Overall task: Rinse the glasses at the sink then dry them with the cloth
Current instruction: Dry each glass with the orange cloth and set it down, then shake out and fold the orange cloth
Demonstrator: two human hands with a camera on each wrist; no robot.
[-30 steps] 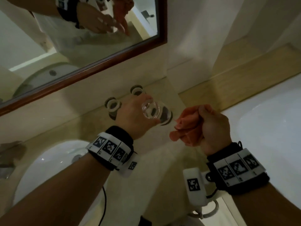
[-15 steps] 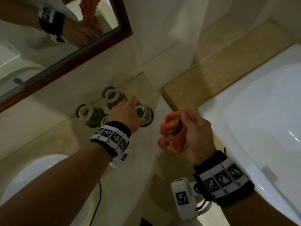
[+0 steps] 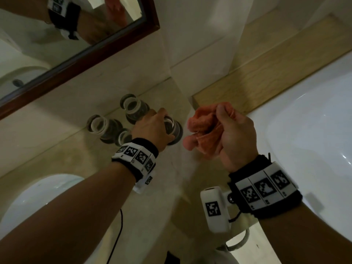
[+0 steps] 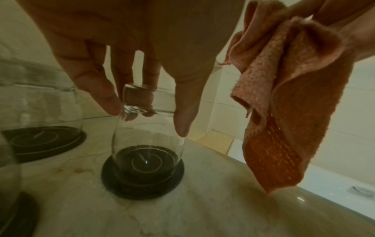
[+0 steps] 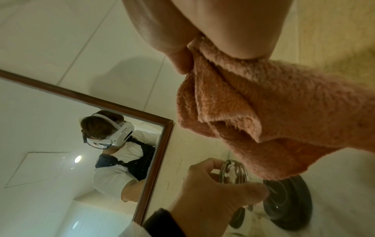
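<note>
- In the head view, a clear drinking glass (image 3: 172, 128) is seen standing on a round black coaster (image 3: 178, 133) on the beige marble counter (image 3: 76, 149), with the left hand (image 3: 152, 128) reaching down over it from above.
- Three more clear glasses (image 3: 99, 124) on black coasters are shown just left of and behind it, near the wood-framed mirror (image 3: 95, 48); the nearest is partly hidden by the left wrist.
- Only the left wrist view shows the grip: the glass rim is pinched between spread fingertips (image 4: 180, 125), thumb on one side, fingers on the other, while the glass base sits on the coaster.
- An orange terry cloth (image 3: 204, 128) is bunched in the right hand (image 3: 232, 134), held above the counter just right of the glass; fingers and thumb are curled round it.
- The right wrist view alone shows the cloth hanging in folds below the thumb.
- A white basin (image 3: 314, 130) is seen at the far right in the head view, another white basin (image 3: 28, 202) at the near left.
</note>
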